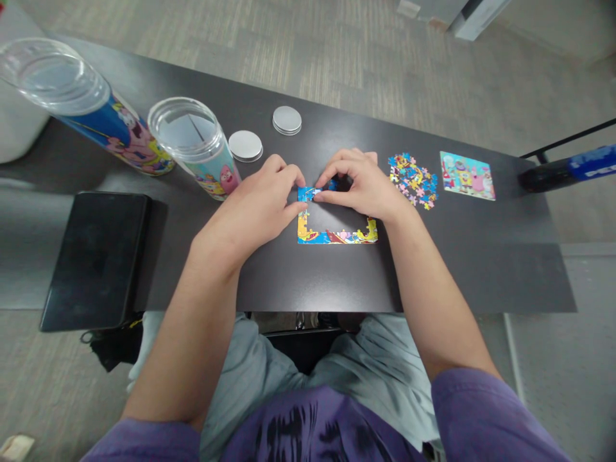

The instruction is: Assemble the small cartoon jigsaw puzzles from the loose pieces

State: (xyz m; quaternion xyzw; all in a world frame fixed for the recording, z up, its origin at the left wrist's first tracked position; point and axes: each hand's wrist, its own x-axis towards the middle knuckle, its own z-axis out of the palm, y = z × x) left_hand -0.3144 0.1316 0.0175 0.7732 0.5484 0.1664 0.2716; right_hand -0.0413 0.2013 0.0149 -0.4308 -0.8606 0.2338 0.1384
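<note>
A jigsaw frame [337,237] of joined edge pieces lies on the dark table, its middle bare. My left hand [264,205] rests at its upper left corner, thumb and forefinger apart on either side of the corner pieces. From the right, my right hand [359,183] pinches a small blue puzzle piece [317,191] at the top edge, near that corner. Part of the top edge is hidden under my right hand. A heap of loose pieces [414,181] lies to the right, beside a picture card [466,176] with cartoon figures.
Two clear-topped cartoon canisters [137,138] [212,170] stand at the left, behind a black tablet [96,256]. Round silver lids [245,145] [287,119] lie beyond my left hand. A blue and black cylindrical object [572,168] is at the right end of the table [510,256].
</note>
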